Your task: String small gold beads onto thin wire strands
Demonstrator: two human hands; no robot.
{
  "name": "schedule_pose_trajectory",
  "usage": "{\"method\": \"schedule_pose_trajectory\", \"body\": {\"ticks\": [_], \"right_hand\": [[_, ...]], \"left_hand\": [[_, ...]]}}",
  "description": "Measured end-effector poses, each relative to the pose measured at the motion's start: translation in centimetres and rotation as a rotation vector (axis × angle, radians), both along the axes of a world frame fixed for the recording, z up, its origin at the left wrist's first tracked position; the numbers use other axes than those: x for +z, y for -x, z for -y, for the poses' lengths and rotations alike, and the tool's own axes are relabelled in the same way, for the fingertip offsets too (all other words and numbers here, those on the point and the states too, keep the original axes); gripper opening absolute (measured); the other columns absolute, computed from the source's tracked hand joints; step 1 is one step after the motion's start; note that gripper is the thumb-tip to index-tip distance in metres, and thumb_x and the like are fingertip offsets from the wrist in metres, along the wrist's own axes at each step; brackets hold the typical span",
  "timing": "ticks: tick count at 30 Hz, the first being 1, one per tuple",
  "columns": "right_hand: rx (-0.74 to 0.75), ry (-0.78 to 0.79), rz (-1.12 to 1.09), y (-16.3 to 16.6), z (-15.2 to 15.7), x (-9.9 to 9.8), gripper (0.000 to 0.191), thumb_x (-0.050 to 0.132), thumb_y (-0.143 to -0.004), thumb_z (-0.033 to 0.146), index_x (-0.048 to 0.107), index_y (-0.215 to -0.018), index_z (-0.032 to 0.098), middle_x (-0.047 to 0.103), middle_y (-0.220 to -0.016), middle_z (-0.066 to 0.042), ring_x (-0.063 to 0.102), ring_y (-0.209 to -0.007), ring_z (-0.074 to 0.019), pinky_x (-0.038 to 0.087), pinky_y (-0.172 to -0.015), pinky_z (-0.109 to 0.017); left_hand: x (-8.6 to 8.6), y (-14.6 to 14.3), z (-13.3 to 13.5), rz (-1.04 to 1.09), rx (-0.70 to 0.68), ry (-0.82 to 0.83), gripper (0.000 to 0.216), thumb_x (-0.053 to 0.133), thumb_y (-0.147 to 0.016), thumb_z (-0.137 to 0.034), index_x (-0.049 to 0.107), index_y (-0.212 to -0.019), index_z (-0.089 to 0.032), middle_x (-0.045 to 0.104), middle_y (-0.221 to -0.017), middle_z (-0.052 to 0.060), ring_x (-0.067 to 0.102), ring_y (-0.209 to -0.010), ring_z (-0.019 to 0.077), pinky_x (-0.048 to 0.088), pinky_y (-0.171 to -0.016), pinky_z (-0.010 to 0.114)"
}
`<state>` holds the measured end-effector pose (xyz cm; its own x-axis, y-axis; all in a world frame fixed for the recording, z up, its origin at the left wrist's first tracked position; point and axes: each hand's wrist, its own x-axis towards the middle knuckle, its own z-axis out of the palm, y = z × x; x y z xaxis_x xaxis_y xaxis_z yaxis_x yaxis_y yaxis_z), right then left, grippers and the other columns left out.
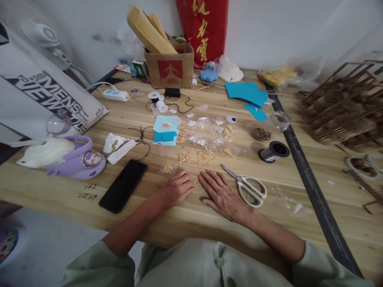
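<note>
Palm down on the wooden table (176, 221) lies my right hand (220, 195), its fingers stretched out and holding nothing. My left hand (179, 187) rests opposite, fingers loosely bent against the tabletop, with nothing visible in them. A few tiny gold pieces (195, 181) lie in the gap between both hands. Scissors (249, 189) with pale handles sit just right of my right hand, blades pointing up and left. Beyond my fingertips are gold beads (203, 156), a small bag of gold beads (168, 167) and silver pieces (201, 142) in little groups.
A black phone (123, 186) lies left of my left arm. A wire spool (273, 152) and a jar of dark beads (263, 134) stand at right. Farther back are blue cards (247, 93) and a cardboard box (170, 71). Brown wooden racks (344, 103) fill the right side.
</note>
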<state>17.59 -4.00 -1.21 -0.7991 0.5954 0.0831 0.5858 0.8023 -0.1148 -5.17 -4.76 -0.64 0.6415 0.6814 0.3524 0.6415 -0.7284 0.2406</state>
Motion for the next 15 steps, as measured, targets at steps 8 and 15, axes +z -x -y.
{"method": "schedule_pose_trajectory", "body": {"ticks": [8, 15], "right_hand": [[0.008, -0.008, -0.002, -0.07, -0.03, -0.18, 0.064, 0.039, -0.096, 0.047, 0.028, -0.147, 0.01, 0.032, -0.151, -0.013, 0.023, -0.14, -0.0316, 0.029, -0.111, -0.053], [0.003, -0.009, -0.014, -0.14, 0.01, -0.39, 0.065, 0.039, -0.095, 0.047, 0.026, -0.147, 0.011, 0.031, -0.151, -0.013, 0.022, -0.141, -0.0317, 0.029, -0.11, -0.053]], "left_hand": [[-0.04, 0.02, -0.06, -0.002, 0.011, 0.002, 0.02, 0.048, -0.09, -0.015, 0.061, -0.076, -0.014, 0.058, -0.077, 0.005, 0.049, -0.083, 0.0174, 0.045, -0.078, 0.031], [0.28, 0.72, -0.39, 0.018, 0.019, 0.093, 0.018, 0.049, -0.089, -0.016, 0.061, -0.076, -0.014, 0.058, -0.078, 0.005, 0.05, -0.085, 0.0172, 0.045, -0.079, 0.031]]}}
